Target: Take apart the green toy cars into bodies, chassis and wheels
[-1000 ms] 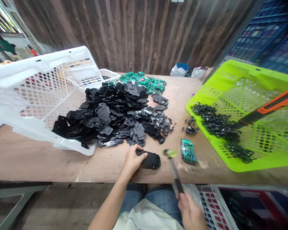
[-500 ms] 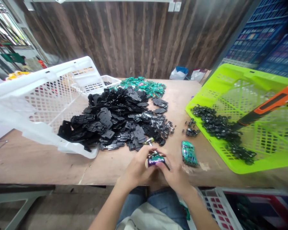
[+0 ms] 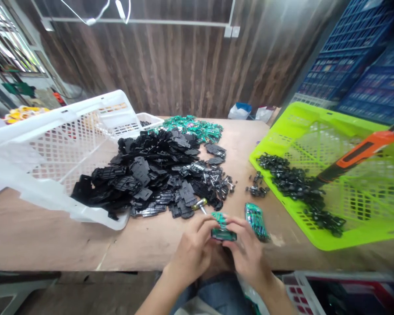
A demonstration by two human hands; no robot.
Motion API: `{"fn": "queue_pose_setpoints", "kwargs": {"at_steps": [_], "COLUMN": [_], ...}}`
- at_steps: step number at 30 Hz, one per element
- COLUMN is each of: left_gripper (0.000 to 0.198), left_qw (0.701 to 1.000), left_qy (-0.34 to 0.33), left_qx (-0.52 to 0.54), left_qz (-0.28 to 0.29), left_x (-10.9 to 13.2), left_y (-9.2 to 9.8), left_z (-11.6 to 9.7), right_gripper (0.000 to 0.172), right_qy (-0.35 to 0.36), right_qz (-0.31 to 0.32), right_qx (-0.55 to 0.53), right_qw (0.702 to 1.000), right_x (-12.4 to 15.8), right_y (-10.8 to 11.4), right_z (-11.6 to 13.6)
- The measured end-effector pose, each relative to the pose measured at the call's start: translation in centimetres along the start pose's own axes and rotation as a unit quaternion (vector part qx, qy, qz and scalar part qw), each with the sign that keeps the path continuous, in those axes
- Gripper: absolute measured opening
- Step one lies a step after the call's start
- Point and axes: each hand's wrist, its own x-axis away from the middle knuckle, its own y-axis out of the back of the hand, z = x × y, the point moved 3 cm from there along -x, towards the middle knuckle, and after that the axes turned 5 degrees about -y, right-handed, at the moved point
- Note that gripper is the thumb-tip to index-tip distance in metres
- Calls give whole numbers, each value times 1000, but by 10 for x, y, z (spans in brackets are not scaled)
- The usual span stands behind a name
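Note:
Near the table's front edge, a shiny green toy car body [image 3: 223, 235] is pinched between both hands. My left hand [image 3: 193, 246] closes on its left end, and my right hand [image 3: 248, 246] grips the right end with thumb and fingers. Part of the body is covered by the fingers. Just beyond my left fingertips lies a small tool with a yellow-green handle [image 3: 200, 204], possibly a screwdriver. To the right of my right hand sits a group of green car bodies [image 3: 256, 221], touching one another.
A heap of black plastic chassis plates [image 3: 151, 162] spills from a tipped white basket [image 3: 118, 222]. Behind are green car bodies [image 3: 197, 127]. Small black wheel parts [image 3: 292, 179] and an orange-black handled tool [image 3: 357, 153] lie in a tipped lime-green basket [image 3: 321, 243].
The toy car body has been turned in my hands; its purple-looking side has given way to a green one. Both hands remain on it. The camera view has tilted up slightly.

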Motion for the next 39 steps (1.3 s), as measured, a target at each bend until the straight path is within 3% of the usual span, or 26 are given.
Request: {"fn": "queue_pose_setpoints", "kwargs": {"at_steps": [5,8,10,13,18,21,23,27,31,35,39], "left_gripper": [33,33,38,36,29,30,34,34,33,33,24], "left_qw": [995,985,979,976,947,922,906,885,875,879,904], "left_qy": [-22,-47,-71,-56,75,137,168,197,203,203,177], "left_qx": [4,-57,-86,-141,-298,-352,-377,-398,-404,-394,-368], "left_qz": [97,153,172,156,89,81,91,139,172,174,127], "left_x": [-26,-29,-34,-69,-192,-249,-268,-273,-265,-253,-242], "left_y": [-60,-85,-85,-64,-8,19,32,41,45,55,76], "left_z": [25,39,46,63,127,172,198,236,252,247,221], "right_gripper": [25,30,31,23,25,25,23,23,25,31,22], "right_qy": [10,29,42,15,-112,-138,-153,-197,-206,-165,-119], "right_qz": [-38,19,69,50,-36,-23,-2,29,106,158,197], "right_qx": [115,175,202,197,117,70,67,84,73,47,50], "right_qw": [993,984,976,979,986,988,986,976,970,972,972], "right_x": [22,35,35,12,-54,-77,-82,-85,-110,-145,-154], "right_y": [8,8,11,22,22,14,13,19,7,-22,-46], "right_z": [-57,-83,-92,-103,-132,-148,-159,-183,-198,-194,-165]}}
